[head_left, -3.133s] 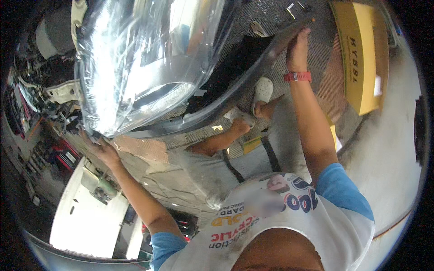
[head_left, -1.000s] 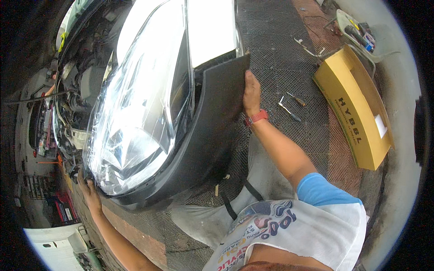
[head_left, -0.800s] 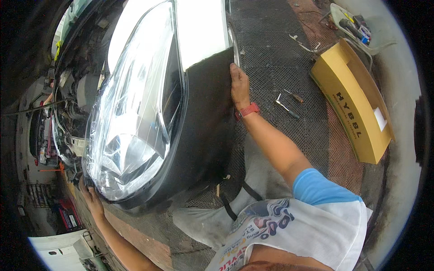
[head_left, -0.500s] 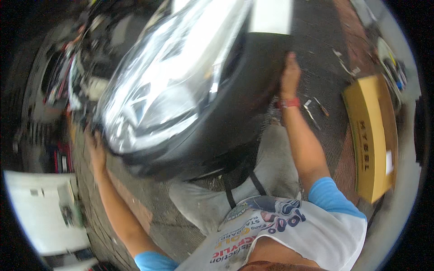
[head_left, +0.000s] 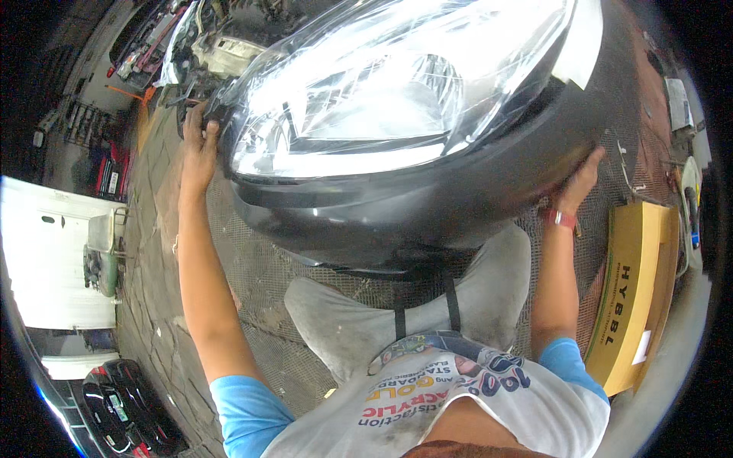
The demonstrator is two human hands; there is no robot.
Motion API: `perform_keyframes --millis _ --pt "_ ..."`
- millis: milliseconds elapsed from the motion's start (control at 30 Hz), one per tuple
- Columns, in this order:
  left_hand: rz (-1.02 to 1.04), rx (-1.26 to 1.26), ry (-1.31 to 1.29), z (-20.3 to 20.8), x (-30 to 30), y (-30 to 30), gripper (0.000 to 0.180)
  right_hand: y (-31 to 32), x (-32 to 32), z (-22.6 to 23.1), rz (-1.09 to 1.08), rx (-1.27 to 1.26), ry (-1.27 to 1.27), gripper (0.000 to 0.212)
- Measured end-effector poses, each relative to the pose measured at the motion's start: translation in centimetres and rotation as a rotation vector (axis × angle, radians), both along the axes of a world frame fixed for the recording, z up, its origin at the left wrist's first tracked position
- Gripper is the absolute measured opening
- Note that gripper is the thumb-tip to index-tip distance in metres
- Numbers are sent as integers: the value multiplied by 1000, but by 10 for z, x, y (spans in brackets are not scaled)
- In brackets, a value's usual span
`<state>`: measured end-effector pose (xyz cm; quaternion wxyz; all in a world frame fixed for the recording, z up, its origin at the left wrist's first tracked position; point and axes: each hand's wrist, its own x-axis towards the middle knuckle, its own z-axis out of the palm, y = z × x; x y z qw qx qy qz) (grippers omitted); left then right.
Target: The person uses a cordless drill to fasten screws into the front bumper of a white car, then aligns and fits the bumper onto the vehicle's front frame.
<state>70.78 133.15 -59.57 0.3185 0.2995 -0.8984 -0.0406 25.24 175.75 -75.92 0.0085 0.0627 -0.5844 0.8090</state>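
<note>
Hands are gripping the bumper section [head_left: 427,206]: left hand [head_left: 200,145] at nine o'clock, right hand [head_left: 578,182] at three; I'm keeping it level.

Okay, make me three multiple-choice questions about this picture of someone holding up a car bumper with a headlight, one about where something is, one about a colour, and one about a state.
1. Where is the long yellow cardboard box?
A. On the floor at the person's right
B. On the bumper
C. In the left hand

2. What colour is the band on the right wrist?
A. Green
B. Red
C. White

3. How is the dark grey plastic bumper panel held?
A. One hand only
B. Lying flat, untouched
C. A hand at each end

Answers: 1 A, it lies beside the right arm. 2 B, the wristband is red. 3 C, left hand and right hand grip opposite ends.
</note>
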Motion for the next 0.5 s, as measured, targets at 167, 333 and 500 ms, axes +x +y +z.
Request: perform_keyframes --millis 167,333,500 --pt "-33 -75 48 -1 0 3 41 10 29 -7 -7 5 -133 74" --pt "-24 -60 38 2 -4 6 40 8 7 -40 -4 102 -82 74" --pt "-27 -39 118 -5 2 4 43 9 13 11 -38 0 20 72"
